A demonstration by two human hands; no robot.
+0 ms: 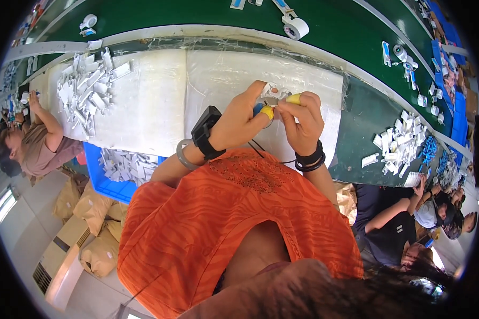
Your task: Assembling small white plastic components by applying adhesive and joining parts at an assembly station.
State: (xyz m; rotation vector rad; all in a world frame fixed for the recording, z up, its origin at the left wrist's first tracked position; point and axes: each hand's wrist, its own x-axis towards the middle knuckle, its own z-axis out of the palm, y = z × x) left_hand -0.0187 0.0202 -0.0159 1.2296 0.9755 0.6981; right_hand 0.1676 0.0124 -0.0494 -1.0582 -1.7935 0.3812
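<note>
Over the white work mat (218, 69), both hands meet at a small white plastic housing (270, 87). My left hand (239, 119) grips the housing between thumb and fingers, and something blue shows beside the thumb. My right hand (303, 119) is closed at the housing's right side, its fingertips pressed around a small greyish piece (272, 101) against the housing. Yellow covers wrap some fingertips. The exact kind of the small piece is too small to tell.
A pile of white plastic parts (90, 87) lies at left, another pile (402, 141) at right beside blue pieces (428, 150). A blue bin (109, 186) of white parts stands lower left. Beyond runs a green conveyor (197, 13) with small white devices (295, 27). Co-workers sit on both sides.
</note>
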